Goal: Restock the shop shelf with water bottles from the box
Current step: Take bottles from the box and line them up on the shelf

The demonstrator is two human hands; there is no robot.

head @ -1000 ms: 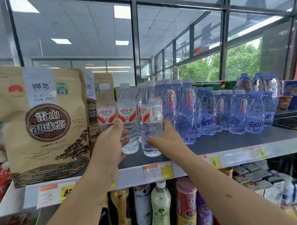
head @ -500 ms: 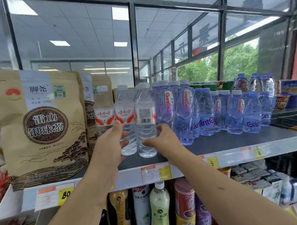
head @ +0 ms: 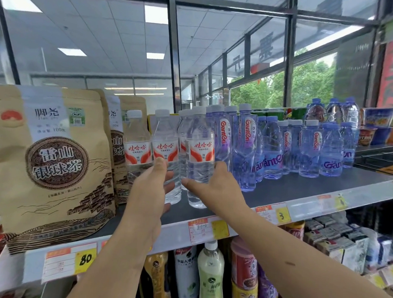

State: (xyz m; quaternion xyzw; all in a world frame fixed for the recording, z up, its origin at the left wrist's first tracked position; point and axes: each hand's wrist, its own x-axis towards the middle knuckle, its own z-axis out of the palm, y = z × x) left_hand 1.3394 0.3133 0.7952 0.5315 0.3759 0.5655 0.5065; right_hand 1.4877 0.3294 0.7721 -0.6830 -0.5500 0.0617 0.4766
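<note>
Water bottles (head: 137, 146) with red-and-white labels stand clustered on the upper shelf (head: 301, 191), between the brown tea bags (head: 53, 156) and the purple-tinted bottles (head: 245, 151). Our right hand (head: 214, 185) curls round the frontmost bottle (head: 200, 153), thumb across its lower half and fingers (head: 221, 169) round its far side. Our left hand (head: 147, 191) wraps the neighbouring bottle (head: 165, 147) low down, thumb lying up its front. Both bottles stand upright on the shelf with labels facing out. We judge that we hold them low so they slide without tipping, squaring them up beside their own brand and keeping the labels readable from the aisle. We see no box from here.
</note>
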